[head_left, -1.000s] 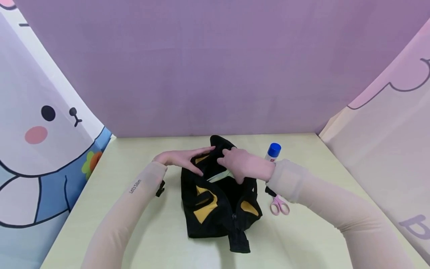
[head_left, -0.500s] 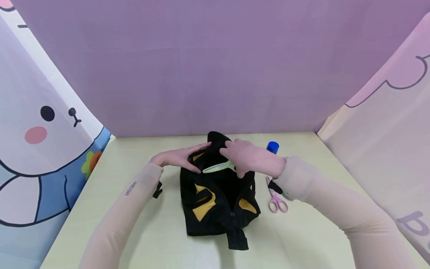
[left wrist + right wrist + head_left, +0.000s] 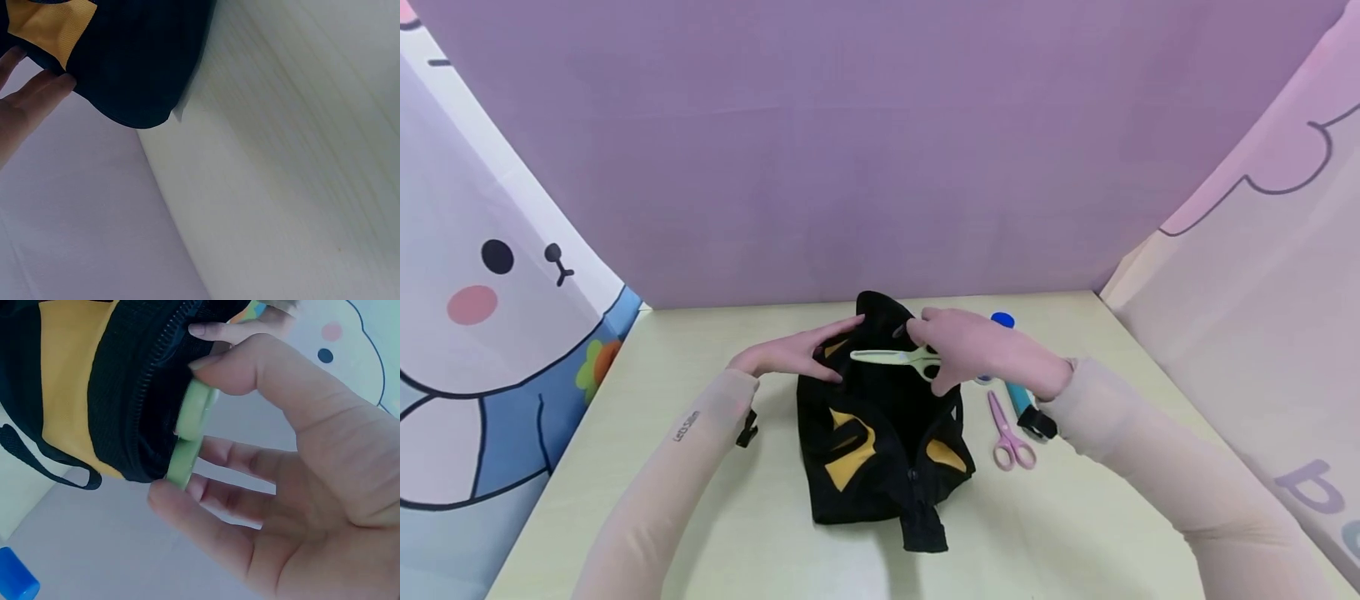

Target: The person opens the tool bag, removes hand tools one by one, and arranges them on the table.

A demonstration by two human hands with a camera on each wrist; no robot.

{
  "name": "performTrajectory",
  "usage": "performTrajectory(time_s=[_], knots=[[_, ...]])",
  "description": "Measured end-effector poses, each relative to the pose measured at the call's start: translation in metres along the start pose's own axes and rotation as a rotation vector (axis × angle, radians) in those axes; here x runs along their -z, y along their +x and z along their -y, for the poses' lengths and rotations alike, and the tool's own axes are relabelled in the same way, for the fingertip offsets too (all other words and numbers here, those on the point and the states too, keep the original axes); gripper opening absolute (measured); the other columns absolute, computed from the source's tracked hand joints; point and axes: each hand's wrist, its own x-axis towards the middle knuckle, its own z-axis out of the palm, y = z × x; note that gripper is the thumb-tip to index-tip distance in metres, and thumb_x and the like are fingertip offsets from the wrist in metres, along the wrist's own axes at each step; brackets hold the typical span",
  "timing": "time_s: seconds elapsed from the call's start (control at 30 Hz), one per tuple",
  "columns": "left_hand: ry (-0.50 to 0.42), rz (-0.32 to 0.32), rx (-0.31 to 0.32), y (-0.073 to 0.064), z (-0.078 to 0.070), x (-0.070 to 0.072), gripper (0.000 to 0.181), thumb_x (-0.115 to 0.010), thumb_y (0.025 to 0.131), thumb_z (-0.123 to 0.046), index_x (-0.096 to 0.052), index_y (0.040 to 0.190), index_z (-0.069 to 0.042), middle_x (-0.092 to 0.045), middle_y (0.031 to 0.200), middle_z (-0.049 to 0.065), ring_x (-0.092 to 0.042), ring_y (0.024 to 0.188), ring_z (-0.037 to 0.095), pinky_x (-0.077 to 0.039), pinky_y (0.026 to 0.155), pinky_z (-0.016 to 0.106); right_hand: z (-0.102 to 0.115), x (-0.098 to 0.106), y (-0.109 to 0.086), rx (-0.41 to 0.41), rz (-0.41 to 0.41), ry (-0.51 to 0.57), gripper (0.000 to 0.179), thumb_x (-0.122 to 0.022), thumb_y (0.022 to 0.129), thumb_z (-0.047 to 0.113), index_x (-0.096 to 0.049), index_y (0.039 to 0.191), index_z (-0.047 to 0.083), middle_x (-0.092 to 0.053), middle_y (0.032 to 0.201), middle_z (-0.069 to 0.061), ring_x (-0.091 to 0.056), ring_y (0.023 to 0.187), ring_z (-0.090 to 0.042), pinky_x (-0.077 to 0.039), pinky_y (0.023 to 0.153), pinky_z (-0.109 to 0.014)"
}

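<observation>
A black and yellow zip bag (image 3: 891,492) stands on the table with its top unzipped. At the left of its opening, my left hand (image 3: 792,354) holds the rim, thumb inside and fingers outside; the left wrist view shows the fingertips (image 3: 65,84) against the bag's fabric. Pale green scissors (image 3: 883,357) lie across the opening, blades toward the left. My right hand (image 3: 973,346) pinches their handles between thumb and fingers. In the right wrist view the green handles (image 3: 194,415) show at the zipped edge, while the blades are hidden there.
Right of the bag lie pink scissors (image 3: 1011,437). A teal object (image 3: 1020,398) is partly covered by my right wrist. Behind my right forearm a blue cap (image 3: 1002,319) shows, also a blue cap (image 3: 15,575) in the right wrist view. A purple wall (image 3: 880,167) closes the back.
My right hand has moved up and slightly right, bringing the green scissors higher out of the bag, so more of them shows. The left hand has kept its hold on the rim.
</observation>
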Motion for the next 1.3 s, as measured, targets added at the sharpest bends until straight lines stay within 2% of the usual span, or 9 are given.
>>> performTrajectory(time_s=[0.13,0.33,0.47,0.6,0.83,1.2,1.3], knots=[[0.002,-0.011,-0.013,0.000,0.002,0.000,0.097,-0.072,0.091,-0.018,-0.005,0.159,-0.039,-0.005,0.169,-0.006,-0.007,0.157,0.024,-0.021,0.118,0.066,-0.005,0.000,-0.005,-0.019,-0.038,0.045,0.047,-0.083,0.077,0.022,-0.056,0.113,0.011,-0.057,0.103,-0.007,-0.050,0.078,-0.020,-0.043,0.066,-0.029],[-0.003,-0.020,-0.004,0.000,0.003,0.001,0.098,-0.072,0.091,-0.019,-0.005,0.159,-0.039,-0.006,0.169,-0.005,-0.008,0.156,0.025,-0.020,0.118,0.067,-0.013,0.001,-0.012,-0.043,-0.079,0.048,0.051,-0.083,0.076,0.025,-0.056,0.117,0.009,-0.059,0.109,-0.010,-0.053,0.079,-0.020,-0.048,0.072,-0.033],[-0.005,-0.022,0.000,-0.002,0.004,0.000,0.098,-0.072,0.091,-0.018,-0.006,0.159,-0.038,-0.005,0.169,-0.005,-0.009,0.156,0.025,-0.021,0.118,0.067,-0.019,0.002,-0.017,-0.045,-0.121,0.056,0.050,-0.083,0.075,0.023,-0.057,0.115,0.007,-0.060,0.106,-0.010,-0.053,0.080,-0.021,-0.049,0.075,-0.034],[-0.016,-0.022,-0.001,-0.002,0.004,0.000,0.098,-0.072,0.091,-0.018,-0.006,0.159,-0.038,-0.005,0.169,-0.005,-0.009,0.157,0.025,-0.020,0.118,0.067,-0.028,0.002,-0.024,-0.049,-0.170,0.061,0.046,-0.083,0.074,0.021,-0.057,0.109,0.007,-0.058,0.099,-0.008,-0.050,0.078,-0.021,-0.047,0.070,-0.033],[-0.012,-0.014,-0.002,-0.001,0.005,0.002,0.097,-0.073,0.091,-0.021,-0.006,0.159,-0.039,-0.005,0.169,-0.006,-0.009,0.157,0.025,-0.021,0.118,0.068,-0.047,-0.002,-0.042,-0.081,-0.267,0.087,0.041,-0.082,0.072,0.020,-0.058,0.102,0.005,-0.057,0.094,-0.008,-0.049,0.080,-0.021,-0.043,0.067,-0.032],[-0.004,-0.005,-0.007,0.001,0.003,0.003,0.098,-0.071,0.091,-0.018,-0.004,0.160,-0.038,-0.005,0.169,-0.005,-0.009,0.156,0.026,-0.021,0.118,0.066,-0.080,-0.018,-0.075,-0.154,-0.423,0.103,0.039,-0.081,0.069,0.019,-0.063,0.099,0.004,-0.065,0.092,-0.009,-0.055,0.081,-0.022,-0.048,0.072,-0.036],[-0.014,-0.004,-0.008,0.001,0.000,0.001,0.097,-0.071,0.092,-0.018,-0.005,0.160,-0.036,-0.004,0.169,-0.004,-0.009,0.156,0.027,-0.021,0.118,0.067,-0.088,-0.020,-0.084,-0.169,-0.438,0.122,0.038,-0.080,0.068,0.017,-0.063,0.099,0.003,-0.064,0.090,-0.009,-0.054,0.081,-0.023,-0.047,0.070,-0.035]])
